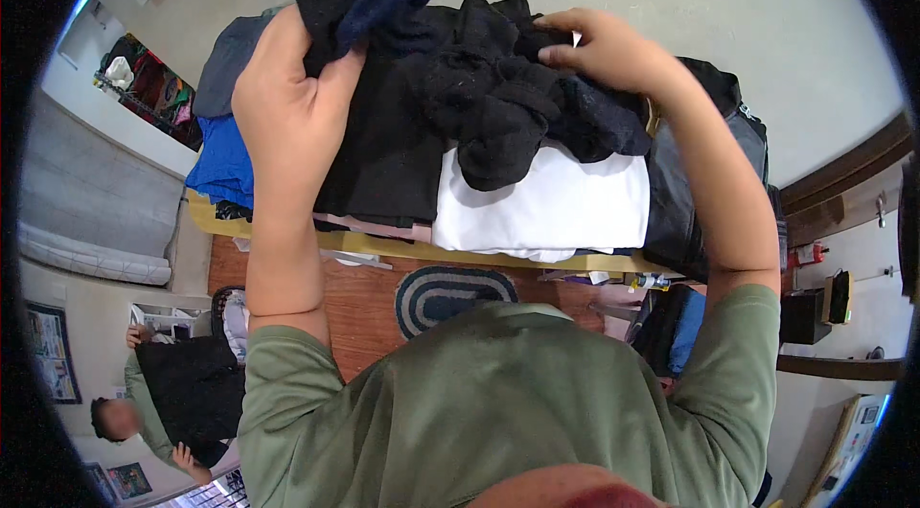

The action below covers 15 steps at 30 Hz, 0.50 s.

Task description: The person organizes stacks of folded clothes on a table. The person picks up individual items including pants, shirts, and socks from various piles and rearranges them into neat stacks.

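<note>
Raised over the far left of the table, my left hand (292, 96) is closed round a bunch of black and navy socks (388, 0). A heap of dark socks (494, 91) lies to the right, on a folded white garment (541, 206) and a folded black garment (383, 149). At the heap's far right side, my right hand (613, 48) has its thumb and fingers closed on a black sock (522, 34); the fingertips are partly hidden in the dark cloth.
Blue clothing (222, 163) sits at the left end of the yellow-edged table (374, 244), and a black bag (676, 196) at the right end. An oval rug (450, 297) lies on the floor. At lower left another person (144, 412) holds a black garment (196, 383).
</note>
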{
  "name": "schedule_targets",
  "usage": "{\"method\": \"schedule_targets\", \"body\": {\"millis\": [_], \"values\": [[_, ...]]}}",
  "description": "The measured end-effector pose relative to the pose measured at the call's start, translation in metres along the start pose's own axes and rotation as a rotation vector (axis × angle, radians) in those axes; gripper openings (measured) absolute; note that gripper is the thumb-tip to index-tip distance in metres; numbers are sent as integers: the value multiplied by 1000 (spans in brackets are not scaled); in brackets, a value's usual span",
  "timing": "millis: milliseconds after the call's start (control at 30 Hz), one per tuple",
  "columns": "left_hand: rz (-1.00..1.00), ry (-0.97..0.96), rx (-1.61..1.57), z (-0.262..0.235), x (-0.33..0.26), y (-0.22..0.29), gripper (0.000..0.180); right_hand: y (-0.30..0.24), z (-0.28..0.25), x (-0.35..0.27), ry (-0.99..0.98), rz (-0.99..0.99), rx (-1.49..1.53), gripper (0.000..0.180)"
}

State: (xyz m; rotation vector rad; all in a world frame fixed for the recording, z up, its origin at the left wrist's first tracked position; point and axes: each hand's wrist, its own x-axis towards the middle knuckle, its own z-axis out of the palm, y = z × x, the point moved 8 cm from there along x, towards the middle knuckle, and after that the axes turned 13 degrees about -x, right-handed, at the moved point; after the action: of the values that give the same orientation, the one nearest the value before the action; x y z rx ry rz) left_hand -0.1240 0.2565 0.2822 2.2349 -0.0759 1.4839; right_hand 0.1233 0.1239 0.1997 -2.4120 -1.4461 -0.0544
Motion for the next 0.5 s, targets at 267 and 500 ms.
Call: {"method": "schedule_targets", "body": {"millis": [267, 500], "values": [[-25, 32, -42, -7, 1, -3, 31, -2, -32, 18, 147, -216, -144, 34], [6, 63, -68, -20, 0, -4, 28, 50, -73, 19, 162, -80, 411, 25]]}}
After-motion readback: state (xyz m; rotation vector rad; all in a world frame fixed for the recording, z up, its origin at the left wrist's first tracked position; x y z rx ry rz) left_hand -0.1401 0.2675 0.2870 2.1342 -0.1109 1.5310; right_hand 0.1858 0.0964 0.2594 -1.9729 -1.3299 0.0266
